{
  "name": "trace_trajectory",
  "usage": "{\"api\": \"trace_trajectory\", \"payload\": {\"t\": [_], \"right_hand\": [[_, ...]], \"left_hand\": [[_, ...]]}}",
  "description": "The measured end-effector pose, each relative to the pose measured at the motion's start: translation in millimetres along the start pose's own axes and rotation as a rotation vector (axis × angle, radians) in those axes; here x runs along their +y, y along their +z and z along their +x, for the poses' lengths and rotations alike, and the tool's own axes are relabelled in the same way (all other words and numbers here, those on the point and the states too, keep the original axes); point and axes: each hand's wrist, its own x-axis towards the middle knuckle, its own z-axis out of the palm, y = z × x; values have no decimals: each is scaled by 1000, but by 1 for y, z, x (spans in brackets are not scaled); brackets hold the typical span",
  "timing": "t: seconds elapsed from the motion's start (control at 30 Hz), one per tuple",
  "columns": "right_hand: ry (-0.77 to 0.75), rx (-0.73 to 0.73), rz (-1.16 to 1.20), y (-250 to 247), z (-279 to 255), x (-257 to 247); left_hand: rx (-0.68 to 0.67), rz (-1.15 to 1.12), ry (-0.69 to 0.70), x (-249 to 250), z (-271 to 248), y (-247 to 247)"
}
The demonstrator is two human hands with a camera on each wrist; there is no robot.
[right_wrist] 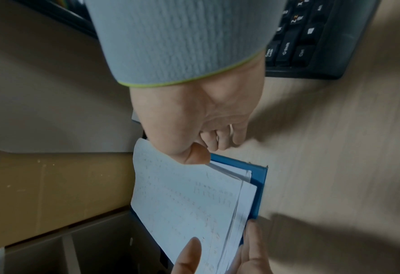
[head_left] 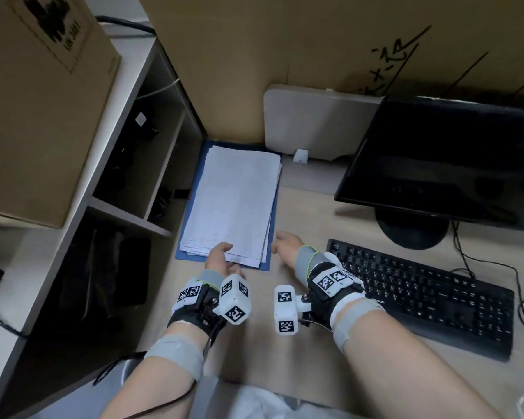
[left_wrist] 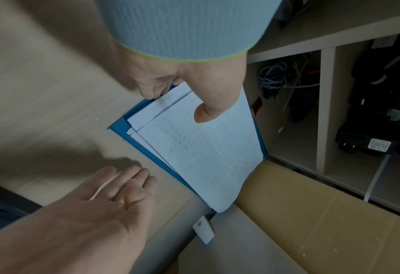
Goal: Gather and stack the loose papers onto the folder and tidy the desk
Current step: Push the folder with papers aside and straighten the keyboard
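Left hand (head_left: 221,258) pinches the near edge of the papers (head_left: 233,204) stacked on the blue folder (head_left: 270,237); only the left wrist view reveals the right hand (left_wrist: 114,192) relaxed, empty, beside them.

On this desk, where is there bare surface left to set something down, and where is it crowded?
Bare desk lies between the blue folder and the keyboard, running back toward the monitor base, and along the near edge under the wrists. The left side is crowded: the paper stack covers the folder, tight against the shelf unit. The left hand pinches the stack; the right hand hovers beside it.
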Motion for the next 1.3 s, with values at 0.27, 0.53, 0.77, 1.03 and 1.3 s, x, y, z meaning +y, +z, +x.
{"api": "trace_trajectory", "payload": {"t": [0.27, 0.53, 0.77, 1.03, 1.3], "right_hand": [[5, 7, 39, -15, -3, 23], [-30, -42, 32, 8, 22, -6], [94, -3, -103, 16, 31, -43], [169, 26, -156, 18, 45, -46], [146, 13, -250, 16, 48, -45]], "left_hand": [[-8, -92, 25, 2, -8, 15], [-20, -88, -34, 2, 2, -3], [-25, -177, -32, 26, 18, -16], [18, -182, -68, 35, 34, -23], [114, -148, 4, 29, 34, -23]]}}
